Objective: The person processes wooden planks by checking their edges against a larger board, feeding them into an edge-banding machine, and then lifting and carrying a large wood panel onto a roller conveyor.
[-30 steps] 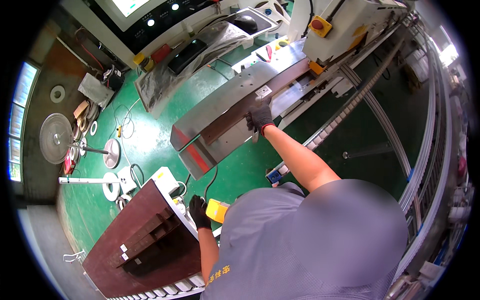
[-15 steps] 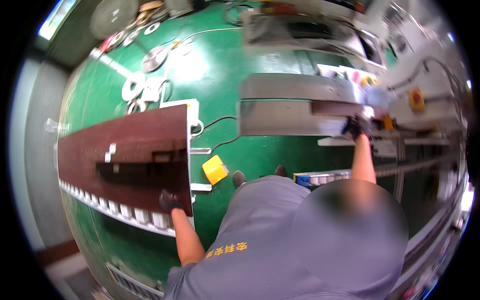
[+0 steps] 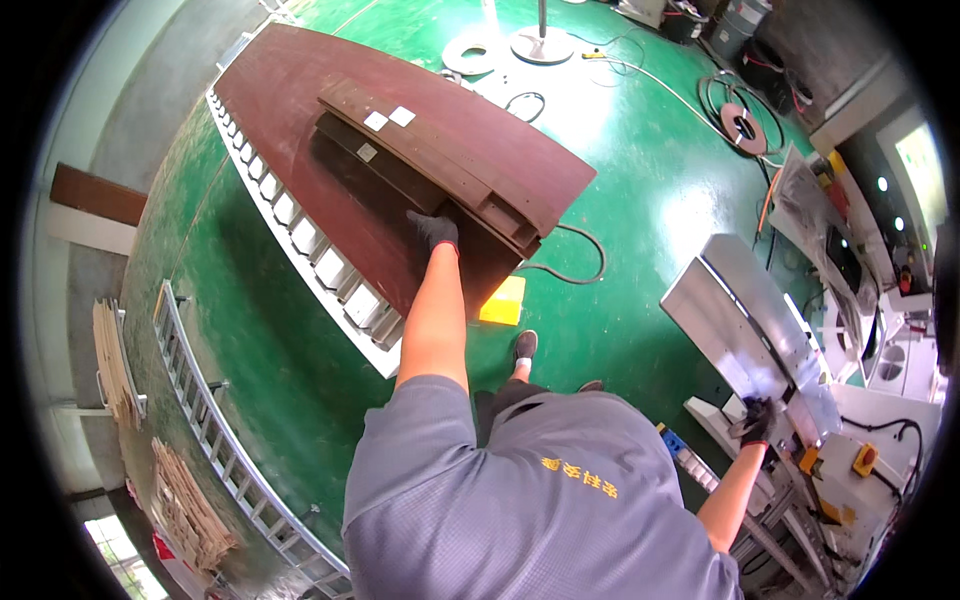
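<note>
My left hand (image 3: 437, 232), in a dark glove with a red cuff, reaches over a dark reddish-brown table (image 3: 270, 90). Its thumb stretches out sideways, and I see nothing gripped in it. Just beyond lies a stack of long brown profiles (image 3: 440, 165) with small white labels on top. Whether the fingertips touch the stack I cannot tell. Far to the right, my gloved right hand (image 3: 758, 422) rests at the near end of a steel machine table (image 3: 715, 325). Its fingers look curled, but what they hold is too small and dark to make out.
A yellow box (image 3: 503, 301) stands on the green floor beside the brown table. A grey cable (image 3: 600, 262) loops past the table's end. A metal ladder-like frame (image 3: 215, 410) lies at the left. A yellow switch box (image 3: 865, 459) is mounted near my right hand.
My view has swung left toward the brown table. My left hand has moved from the table's near edge to the profile stack. My right hand remains by the steel table.
</note>
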A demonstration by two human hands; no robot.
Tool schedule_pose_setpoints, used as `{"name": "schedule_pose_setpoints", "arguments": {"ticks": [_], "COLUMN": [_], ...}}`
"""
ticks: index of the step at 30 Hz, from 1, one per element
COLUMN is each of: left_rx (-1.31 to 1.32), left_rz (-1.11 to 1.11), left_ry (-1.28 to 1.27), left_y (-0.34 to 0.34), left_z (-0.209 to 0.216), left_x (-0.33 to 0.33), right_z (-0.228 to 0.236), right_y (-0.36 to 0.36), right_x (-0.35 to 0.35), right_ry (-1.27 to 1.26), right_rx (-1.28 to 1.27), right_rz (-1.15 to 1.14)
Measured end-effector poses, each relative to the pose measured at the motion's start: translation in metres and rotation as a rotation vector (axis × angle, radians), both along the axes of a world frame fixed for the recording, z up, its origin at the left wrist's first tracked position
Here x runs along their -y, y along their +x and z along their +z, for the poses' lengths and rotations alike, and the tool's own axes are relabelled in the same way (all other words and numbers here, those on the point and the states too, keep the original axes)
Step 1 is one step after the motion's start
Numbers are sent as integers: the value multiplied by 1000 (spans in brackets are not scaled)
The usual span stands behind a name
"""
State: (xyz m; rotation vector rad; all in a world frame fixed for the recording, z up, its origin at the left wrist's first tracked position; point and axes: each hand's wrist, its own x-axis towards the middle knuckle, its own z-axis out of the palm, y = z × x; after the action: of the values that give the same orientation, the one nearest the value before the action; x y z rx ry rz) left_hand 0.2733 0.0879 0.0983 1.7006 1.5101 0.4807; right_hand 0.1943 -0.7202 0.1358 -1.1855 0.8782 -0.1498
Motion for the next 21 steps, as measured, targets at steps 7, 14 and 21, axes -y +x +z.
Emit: {"name": "schedule_pose_setpoints", "arguments": {"ticks": [7,14,21], "left_rx": [693,489,928], "left_rz": [79,-313,-43], "left_ry": [-414,-138,-468], "left_y": [-34,-104,-275], "left_z": [-79,-79,-94], "left_x": [-105,-91,111], "right_z": [51,121,135], "right_y": [11,47,39], "right_x": [-148,-306,-395], "right_ry": [-175,-230,-191], "right_rx": [-75,-80,-88], "right_rz": [433,880,1374]}}
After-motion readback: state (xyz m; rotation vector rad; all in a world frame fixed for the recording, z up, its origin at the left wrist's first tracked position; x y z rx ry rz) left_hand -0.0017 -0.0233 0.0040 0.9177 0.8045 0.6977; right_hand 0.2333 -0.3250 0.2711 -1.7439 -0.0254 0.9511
